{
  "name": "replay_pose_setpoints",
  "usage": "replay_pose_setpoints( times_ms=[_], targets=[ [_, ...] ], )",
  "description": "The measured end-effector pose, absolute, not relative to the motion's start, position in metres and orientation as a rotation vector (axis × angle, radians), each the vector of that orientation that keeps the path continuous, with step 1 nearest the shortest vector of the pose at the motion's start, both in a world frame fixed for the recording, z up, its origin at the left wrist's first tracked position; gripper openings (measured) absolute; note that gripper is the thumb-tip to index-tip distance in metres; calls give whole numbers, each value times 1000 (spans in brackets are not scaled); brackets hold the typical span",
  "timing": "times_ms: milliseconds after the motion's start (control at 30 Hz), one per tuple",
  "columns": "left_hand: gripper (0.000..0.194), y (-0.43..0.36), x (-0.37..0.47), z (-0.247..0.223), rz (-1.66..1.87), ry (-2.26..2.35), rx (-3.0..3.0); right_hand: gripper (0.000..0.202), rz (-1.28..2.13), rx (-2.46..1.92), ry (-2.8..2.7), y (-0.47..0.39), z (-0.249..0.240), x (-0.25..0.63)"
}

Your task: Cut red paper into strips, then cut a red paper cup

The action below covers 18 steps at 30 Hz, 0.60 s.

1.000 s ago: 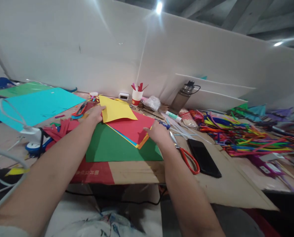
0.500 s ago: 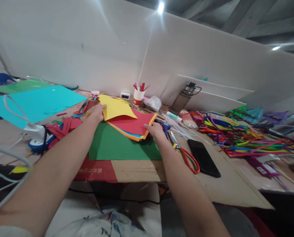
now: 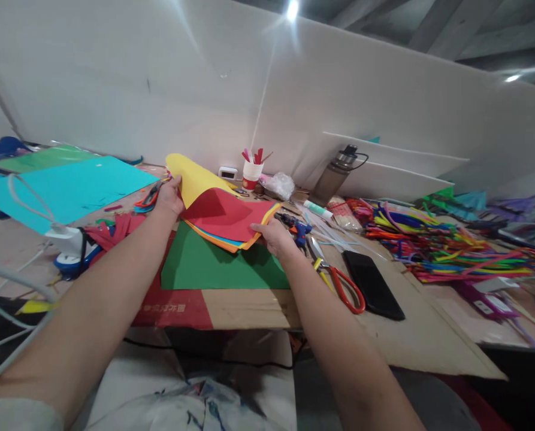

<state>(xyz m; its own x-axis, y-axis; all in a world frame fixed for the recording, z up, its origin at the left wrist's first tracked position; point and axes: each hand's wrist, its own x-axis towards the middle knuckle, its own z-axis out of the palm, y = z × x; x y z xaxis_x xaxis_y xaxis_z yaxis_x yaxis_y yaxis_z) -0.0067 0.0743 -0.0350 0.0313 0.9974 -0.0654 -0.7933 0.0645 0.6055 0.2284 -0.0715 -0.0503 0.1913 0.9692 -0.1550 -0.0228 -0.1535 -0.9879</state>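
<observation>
Yellow sheet [image 3: 199, 181] curled upward, red sheet [image 3: 233, 220] bowed beneath

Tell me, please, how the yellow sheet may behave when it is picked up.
The yellow sheet is probably flexible, since it curves in the left hand. It looks paper-thin, so likely light. It may have some stiffness: the raised part bows rather than hanging limp.

With the red sheet [image 3: 224, 224] as the dial's centre, a hand can pass from 6 o'clock, over the flat green sheet [image 3: 222, 272] between the forearms [image 3: 114, 287]. The left hand [image 3: 171, 197] blocks 10; the raised yellow sheet [image 3: 199, 179] bars 11. A paper cup [image 3: 251, 175] stands at 1. The right hand [image 3: 271, 235] and, past it, a blue tool [image 3: 301, 232] obstruct 3; red-handled scissors [image 3: 345, 291] and a black phone [image 3: 374, 286] crowd 4.
</observation>
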Motion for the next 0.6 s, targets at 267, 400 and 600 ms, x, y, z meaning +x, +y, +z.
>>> replay_pose_setpoints(
  times_ms=[267, 400, 600],
  targets=[
    [33, 54, -20, 8, 1581, 299, 576, 37, 405, -1275, -1258, -88, -14, 247],
    [29, 56, -32, 10, 1633, 342, 585, 30, 196, -1237, -1524, -103, -3, 254],
    [35, 68, -48, -2, 1764, 367, 517, 41, 294, -1361, -1926, -98, -14, 259]
  ],
)
